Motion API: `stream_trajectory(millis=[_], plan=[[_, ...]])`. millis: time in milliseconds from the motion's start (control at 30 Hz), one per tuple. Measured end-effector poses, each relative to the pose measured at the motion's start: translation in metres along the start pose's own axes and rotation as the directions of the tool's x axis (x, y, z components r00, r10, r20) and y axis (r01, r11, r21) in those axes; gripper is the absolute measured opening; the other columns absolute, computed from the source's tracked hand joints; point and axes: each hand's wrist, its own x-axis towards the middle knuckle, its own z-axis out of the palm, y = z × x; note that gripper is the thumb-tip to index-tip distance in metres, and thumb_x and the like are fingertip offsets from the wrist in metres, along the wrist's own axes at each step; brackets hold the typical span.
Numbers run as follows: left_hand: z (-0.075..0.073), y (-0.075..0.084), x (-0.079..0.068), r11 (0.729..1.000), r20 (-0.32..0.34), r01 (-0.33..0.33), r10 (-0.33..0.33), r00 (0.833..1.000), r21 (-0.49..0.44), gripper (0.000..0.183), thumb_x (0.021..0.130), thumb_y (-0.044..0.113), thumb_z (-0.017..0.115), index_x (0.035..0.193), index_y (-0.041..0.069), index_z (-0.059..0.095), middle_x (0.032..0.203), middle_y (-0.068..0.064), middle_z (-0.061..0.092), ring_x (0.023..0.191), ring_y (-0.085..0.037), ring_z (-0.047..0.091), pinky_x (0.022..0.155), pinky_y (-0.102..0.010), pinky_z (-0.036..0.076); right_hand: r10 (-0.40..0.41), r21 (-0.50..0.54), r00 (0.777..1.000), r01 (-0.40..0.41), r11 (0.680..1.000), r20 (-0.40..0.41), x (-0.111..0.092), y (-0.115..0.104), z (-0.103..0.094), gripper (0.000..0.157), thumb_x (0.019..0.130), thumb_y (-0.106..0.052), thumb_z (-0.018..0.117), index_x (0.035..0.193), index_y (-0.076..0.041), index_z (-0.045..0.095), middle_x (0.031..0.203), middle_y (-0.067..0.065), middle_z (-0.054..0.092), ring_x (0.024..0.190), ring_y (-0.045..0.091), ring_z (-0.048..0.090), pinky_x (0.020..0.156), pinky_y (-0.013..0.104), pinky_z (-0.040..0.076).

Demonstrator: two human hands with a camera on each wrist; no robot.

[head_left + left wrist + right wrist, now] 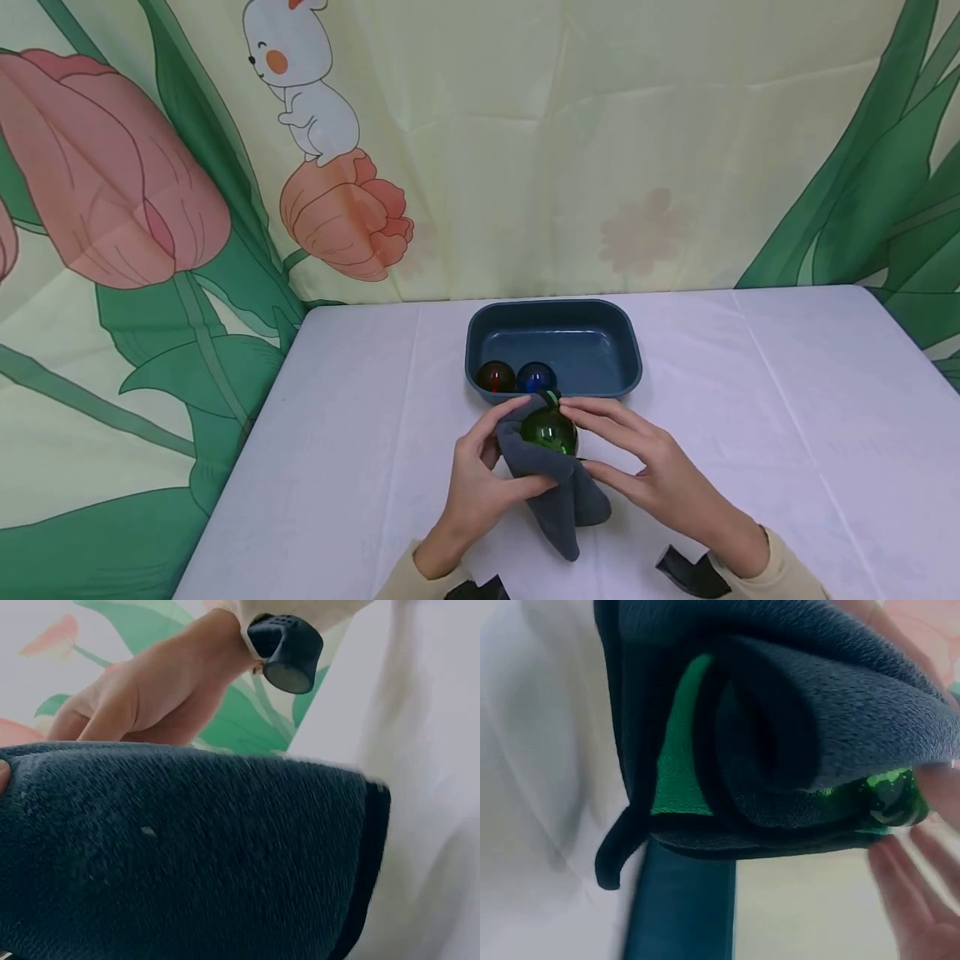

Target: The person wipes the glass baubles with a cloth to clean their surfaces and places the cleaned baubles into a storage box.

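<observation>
A green glass ball (550, 428) lies partly wrapped in a grey-blue cloth (558, 508) with a dark edge band. My left hand (487, 479) holds the cloth round the ball's left side, thumb in front and fingers behind. From the right, my right hand (656, 467) pinches the ball, fingertips at its top and thumb low on its side. The cloth (195, 847) fills much of the left wrist view. In the right wrist view, folds of cloth (870, 720) cover most of the ball (896, 796), and a green patch shows inside.
Just beyond my hands stands a dark blue rectangular basin (555, 310). Inside it, at the front left, a dark red ball (496, 377) and a blue ball (536, 377) sit side by side. A white cloth (360, 433) covers the table, with a printed curtain (510, 167) behind.
</observation>
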Motion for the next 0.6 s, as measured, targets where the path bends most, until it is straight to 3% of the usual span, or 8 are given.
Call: stream_trajectory(millis=[133,267,500,600], plan=[[-0.0004,-0.0006,-0.0003,0.999,0.004,0.017,-0.017,1.000,-0.031,0.071,0.075,0.000,0.084,0.139,0.008,0.054,0.130,-0.017,0.062,0.109,-0.021,0.068,0.095,-0.034,0.056,-0.097,0.005,0.995,0.097,0.995,0.004,0.0004,0.0028,0.0010,0.047,0.096,-0.036,0.060,0.136,-0.011,0.061,0.141,0.006,0.056,0.133,0.008,0.048,0.101,0.015,0.045],[-0.0004,-0.0017,-0.0006,1.000,0.017,-0.011,0.012,1.000,-0.028,0.070,0.076,0.000,0.083,0.139,0.006,0.053,0.130,-0.019,0.061,0.108,-0.021,0.068,0.094,-0.035,0.056,-0.155,0.011,0.988,0.155,0.988,-0.020,0.0012,0.0039,0.0023,0.045,0.098,-0.036,0.057,0.133,-0.008,0.063,0.138,0.008,0.058,0.131,0.010,0.050,0.101,0.015,0.046],[0.0008,-0.0020,-0.0007,0.999,0.025,-0.043,0.043,0.999,-0.009,0.073,0.075,-0.003,0.083,0.140,0.005,0.051,0.132,-0.019,0.060,0.109,-0.020,0.067,0.096,-0.034,0.055,-0.114,-0.005,0.993,0.114,0.993,-0.040,-0.0003,0.0016,0.0031,0.048,0.097,-0.038,0.058,0.134,-0.008,0.062,0.136,0.008,0.059,0.128,0.007,0.053,0.100,0.014,0.046],[0.0015,-0.0019,-0.0011,0.999,0.029,-0.043,0.044,0.999,-0.006,0.074,0.075,-0.003,0.084,0.141,0.006,0.051,0.132,-0.018,0.060,0.110,-0.020,0.067,0.096,-0.034,0.055,-0.057,0.054,0.997,0.060,0.997,-0.048,-0.0013,0.0012,0.0042,0.047,0.092,-0.021,0.070,0.135,-0.006,0.060,0.134,0.009,0.060,0.125,0.008,0.056,0.096,0.018,0.051]])
